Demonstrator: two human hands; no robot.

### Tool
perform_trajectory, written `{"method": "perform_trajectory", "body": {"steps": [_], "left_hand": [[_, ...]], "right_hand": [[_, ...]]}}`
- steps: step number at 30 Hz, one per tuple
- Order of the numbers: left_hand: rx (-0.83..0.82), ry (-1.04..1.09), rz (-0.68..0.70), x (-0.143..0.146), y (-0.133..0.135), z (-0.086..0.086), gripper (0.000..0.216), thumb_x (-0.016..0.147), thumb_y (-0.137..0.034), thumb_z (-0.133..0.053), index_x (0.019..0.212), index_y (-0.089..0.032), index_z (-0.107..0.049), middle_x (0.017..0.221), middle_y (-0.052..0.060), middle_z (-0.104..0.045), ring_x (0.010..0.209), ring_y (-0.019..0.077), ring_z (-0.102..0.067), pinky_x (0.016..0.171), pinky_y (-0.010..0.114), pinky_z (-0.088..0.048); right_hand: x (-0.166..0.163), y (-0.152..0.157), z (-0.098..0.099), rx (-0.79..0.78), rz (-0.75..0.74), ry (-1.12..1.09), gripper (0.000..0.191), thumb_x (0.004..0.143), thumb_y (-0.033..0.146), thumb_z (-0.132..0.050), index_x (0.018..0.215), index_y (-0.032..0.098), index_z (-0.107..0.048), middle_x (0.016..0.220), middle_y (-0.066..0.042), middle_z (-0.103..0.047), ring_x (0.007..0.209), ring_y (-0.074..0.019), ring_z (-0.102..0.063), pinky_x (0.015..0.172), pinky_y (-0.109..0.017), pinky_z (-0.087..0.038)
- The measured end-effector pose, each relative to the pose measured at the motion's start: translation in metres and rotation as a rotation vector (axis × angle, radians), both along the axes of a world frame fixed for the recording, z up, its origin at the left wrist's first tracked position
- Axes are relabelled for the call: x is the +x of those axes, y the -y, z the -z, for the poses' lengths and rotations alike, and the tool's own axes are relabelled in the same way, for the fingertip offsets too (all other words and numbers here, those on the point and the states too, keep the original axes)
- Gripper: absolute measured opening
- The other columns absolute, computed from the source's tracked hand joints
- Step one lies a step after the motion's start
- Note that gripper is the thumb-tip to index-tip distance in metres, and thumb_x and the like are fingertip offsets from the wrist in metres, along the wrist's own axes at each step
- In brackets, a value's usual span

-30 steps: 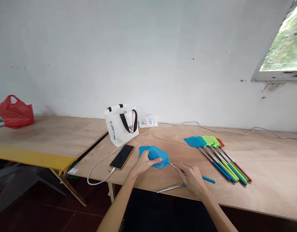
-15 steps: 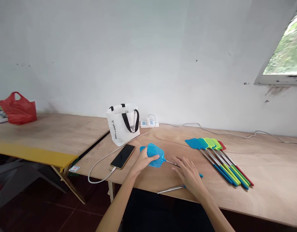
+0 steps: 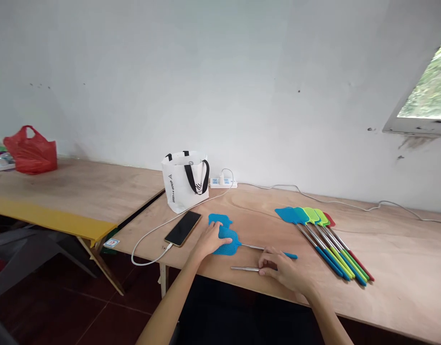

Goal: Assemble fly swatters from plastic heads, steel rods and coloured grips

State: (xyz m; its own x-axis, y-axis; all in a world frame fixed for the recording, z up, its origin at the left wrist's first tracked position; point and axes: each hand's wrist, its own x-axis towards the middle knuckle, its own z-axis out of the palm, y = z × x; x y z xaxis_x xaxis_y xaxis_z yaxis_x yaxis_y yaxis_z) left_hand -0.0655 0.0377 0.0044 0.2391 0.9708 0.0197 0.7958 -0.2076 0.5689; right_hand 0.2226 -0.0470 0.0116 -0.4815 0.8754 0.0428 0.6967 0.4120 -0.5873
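A blue fly swatter (image 3: 227, 242) lies on the table, its metal shaft and blue handle pointing right. My left hand (image 3: 208, 239) rests over the left side of its head, thumb and fingers apart. Just behind, a loose blue swatter head (image 3: 220, 220) without a shaft lies near my left fingertips. My right hand (image 3: 283, 270) is closed on a separate swatter handle (image 3: 246, 269), whose metal shaft sticks out to the left; its grip is mostly hidden by my palm.
Several fly swatters (image 3: 328, 244) in blue, yellow-green, green and red lie in a row at right. A phone (image 3: 183, 229) on a white cable, a white bag (image 3: 184, 189) and a power strip (image 3: 223, 183) are at left and back. A red bag (image 3: 31, 153) sits on another table.
The blue fly swatter has been lowered flat onto the table, uncovering the loose head behind it. My right hand has moved off its shaft and closed on the separate handle near the front edge.
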Motion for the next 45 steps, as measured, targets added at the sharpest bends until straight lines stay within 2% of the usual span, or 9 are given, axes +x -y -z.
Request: {"method": "perform_trajectory", "body": {"steps": [4, 10, 17, 22, 25, 28, 34, 39, 45], "left_hand": [[0.041, -0.079, 0.057, -0.001, 0.0, 0.0, 0.055, 0.088, -0.054, -0.061, 0.129, -0.018, -0.057, 0.134, 0.016, -0.055, 0.129, 0.0357, -0.052, 0.107, 0.045, -0.042], [0.127, -0.118, 0.116, 0.007, -0.001, 0.01, 0.039, 0.096, -0.048, -0.053, 0.125, -0.022, -0.058, 0.133, 0.011, -0.057, 0.128, 0.0326, -0.052, 0.111, 0.049, -0.037], [0.09, -0.041, 0.203, 0.005, -0.004, 0.013, 0.052, 0.093, -0.057, -0.058, 0.136, -0.027, -0.056, 0.159, 0.01, -0.042, 0.149, 0.0339, -0.032, 0.121, 0.053, -0.024], [0.167, 0.062, 0.108, 0.002, -0.009, 0.012, 0.042, 0.098, -0.05, -0.051, 0.127, -0.023, -0.064, 0.149, 0.012, -0.053, 0.144, 0.0296, -0.042, 0.12, 0.045, -0.03], [0.244, 0.013, 0.002, -0.002, -0.012, 0.016, 0.044, 0.099, -0.046, -0.048, 0.134, -0.022, -0.059, 0.157, 0.012, -0.044, 0.149, 0.0308, -0.034, 0.121, 0.047, -0.027], [0.182, -0.097, -0.02, -0.007, -0.011, 0.015, 0.053, 0.098, -0.051, -0.05, 0.141, -0.022, -0.054, 0.159, 0.014, -0.042, 0.15, 0.0354, -0.031, 0.121, 0.05, -0.025], [0.25, -0.238, -0.144, -0.01, -0.01, 0.006, 0.031, 0.103, -0.043, -0.043, 0.106, -0.019, -0.062, 0.119, 0.015, -0.064, 0.12, 0.0331, -0.057, 0.102, 0.045, -0.042], [0.304, -0.196, -0.073, -0.015, -0.013, 0.013, 0.014, 0.101, -0.033, -0.047, 0.1, -0.021, -0.055, 0.118, 0.011, -0.061, 0.119, 0.0289, -0.056, 0.098, 0.04, -0.043], [0.279, -0.277, -0.151, -0.013, -0.009, 0.005, 0.022, 0.099, -0.04, -0.048, 0.1, -0.02, -0.059, 0.115, 0.013, -0.062, 0.113, 0.0331, -0.058, 0.095, 0.044, -0.044]], "right_hand": [[-0.002, -0.006, 0.01, 0.088, 0.045, 0.005, 0.014, 0.097, 0.031, -0.053, 0.088, 0.025, -0.062, 0.097, -0.002, -0.064, 0.092, -0.0203, -0.063, 0.083, -0.034, -0.049], [-0.022, -0.002, 0.025, 0.367, 0.069, 0.049, 0.029, 0.104, 0.024, -0.039, 0.119, 0.03, -0.063, 0.106, -0.005, -0.063, 0.099, -0.0217, -0.064, 0.089, -0.037, -0.051], [-0.038, -0.006, 0.037, 0.535, 0.158, 0.114, 0.019, 0.105, 0.03, -0.045, 0.101, 0.026, -0.063, 0.097, -0.004, -0.063, 0.091, -0.0212, -0.063, 0.081, -0.034, -0.05], [-0.035, -0.011, 0.037, 0.555, 0.155, 0.109, 0.028, 0.108, 0.03, -0.035, 0.097, 0.025, -0.06, 0.095, -0.004, -0.065, 0.089, -0.0209, -0.063, 0.08, -0.034, -0.047], [-0.032, -0.013, 0.037, 0.585, 0.197, 0.131, 0.029, 0.108, 0.029, -0.032, 0.097, 0.024, -0.059, 0.095, -0.005, -0.067, 0.09, -0.0218, -0.062, 0.081, -0.035, -0.044], [-0.029, -0.014, 0.038, 0.597, 0.235, 0.152, 0.027, 0.108, 0.027, -0.033, 0.097, 0.023, -0.058, 0.096, -0.005, -0.067, 0.091, -0.0216, -0.062, 0.084, -0.036, -0.041], [-0.031, -0.014, 0.043, 0.574, 0.261, 0.14, 0.021, 0.106, 0.025, -0.039, 0.094, 0.024, -0.057, 0.097, -0.003, -0.068, 0.093, -0.0205, -0.063, 0.084, -0.034, -0.04], [-0.02, -0.018, 0.041, 0.527, 0.265, 0.103, 0.022, 0.104, 0.026, -0.041, 0.092, 0.025, -0.059, 0.097, -0.005, -0.068, 0.092, -0.022, -0.063, 0.078, -0.035, -0.042], [0.015, -0.026, 0.041, 0.45, 0.295, 0.056, 0.016, 0.098, 0.025, -0.046, 0.091, 0.025, -0.061, 0.099, -0.004, -0.069, 0.096, -0.0234, -0.064, 0.08, -0.036, -0.045]]}}
